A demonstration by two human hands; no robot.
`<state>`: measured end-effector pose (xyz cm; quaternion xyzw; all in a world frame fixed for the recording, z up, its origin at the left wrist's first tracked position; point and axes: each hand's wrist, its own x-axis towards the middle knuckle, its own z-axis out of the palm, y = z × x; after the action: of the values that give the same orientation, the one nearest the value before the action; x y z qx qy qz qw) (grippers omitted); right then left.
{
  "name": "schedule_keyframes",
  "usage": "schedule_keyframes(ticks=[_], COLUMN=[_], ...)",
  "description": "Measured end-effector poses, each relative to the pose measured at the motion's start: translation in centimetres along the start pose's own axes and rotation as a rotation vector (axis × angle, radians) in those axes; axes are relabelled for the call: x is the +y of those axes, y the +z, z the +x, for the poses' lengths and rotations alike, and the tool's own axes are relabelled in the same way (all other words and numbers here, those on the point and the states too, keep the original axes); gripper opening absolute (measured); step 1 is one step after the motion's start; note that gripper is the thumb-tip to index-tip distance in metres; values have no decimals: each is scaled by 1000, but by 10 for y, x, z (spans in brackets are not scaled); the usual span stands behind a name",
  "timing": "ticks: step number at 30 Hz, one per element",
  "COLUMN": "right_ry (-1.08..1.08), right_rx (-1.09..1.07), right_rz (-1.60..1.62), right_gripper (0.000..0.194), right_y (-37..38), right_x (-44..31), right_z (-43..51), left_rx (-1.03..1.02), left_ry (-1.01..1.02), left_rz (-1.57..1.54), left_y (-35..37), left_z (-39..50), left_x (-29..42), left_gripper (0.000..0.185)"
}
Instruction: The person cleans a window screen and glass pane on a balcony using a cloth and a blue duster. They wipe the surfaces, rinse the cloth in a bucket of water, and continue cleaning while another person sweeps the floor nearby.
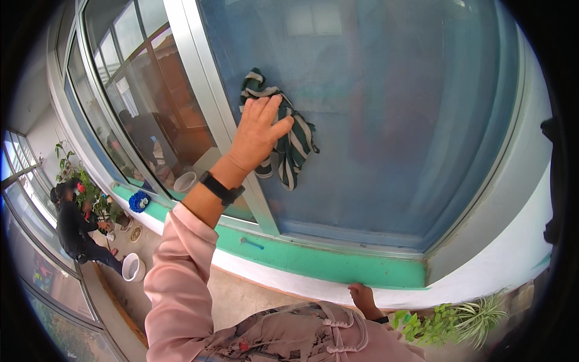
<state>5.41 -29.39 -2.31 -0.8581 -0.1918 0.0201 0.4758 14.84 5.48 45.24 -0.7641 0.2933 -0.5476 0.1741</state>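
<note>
My left hand [260, 129] presses a dark green and white striped cloth [296, 149] flat against a window pane [362, 135], its fingers spread over the cloth near the pane's left metal frame [199, 68]. Loose folds of the cloth hang below and to the right of the fingers. A black watch sits on this wrist, below a pink sleeve. Lower right, my right hand [362, 298] is beside the front edge of the green window sill [316, 264]. Its fingers look bent, and no object shows in it; its grip is unclear.
A small blue tool [251, 243] and a blue ruffled item [139, 202] lie on the sill. Further left, a person in dark clothes [74, 226] is near potted plants [102, 203] and a white bucket [134, 267]. Leafy plants [452, 319] stand at the lower right.
</note>
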Motion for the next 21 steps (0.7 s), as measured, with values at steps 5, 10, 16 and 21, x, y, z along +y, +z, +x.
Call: schedule_keyframes(ticks=[5,10,16,21], right_ry=[-21,53,117,134], right_rx=[32,118,263,361], right_rz=[-4,-67,-60,-51], right_gripper=[12,12,11,10], right_y=[-10,-30,-52,-58], right_x=[-3,4,18,24], right_z=[-3,-20,-54,-73], left_rx=[276,437,704,674], left_ry=[-147,-603,-681,-198], left_rz=[147,124,-38,-165], left_y=[-2,6,23,62], left_z=[63,159,282,355], left_x=[-39,-55,-13,120], left_gripper=[30,41,40,36])
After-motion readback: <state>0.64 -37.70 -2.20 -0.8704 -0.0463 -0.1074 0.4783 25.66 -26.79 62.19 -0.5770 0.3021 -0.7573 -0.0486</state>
